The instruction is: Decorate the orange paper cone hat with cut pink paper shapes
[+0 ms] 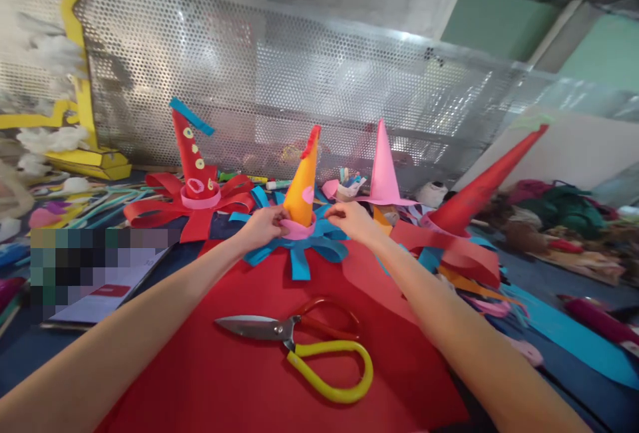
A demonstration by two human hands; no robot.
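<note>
The left hand [273,225], fingers pinched together, touches the pink paper band [298,229] around the base of the orange paper cone [302,190] with blue looped strips [299,265]. The right hand [346,220] is partly open beside the cone's other side; whether it grips anything, I cannot tell. Red-and-yellow-handled metal scissors [292,330] lie nearer, on red sheets [200,360].

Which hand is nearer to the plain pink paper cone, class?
Right. The right hand is just left of the pink cone, by the blue paper strips. The left hand is farther off, at the left side of the orange cone.
</note>
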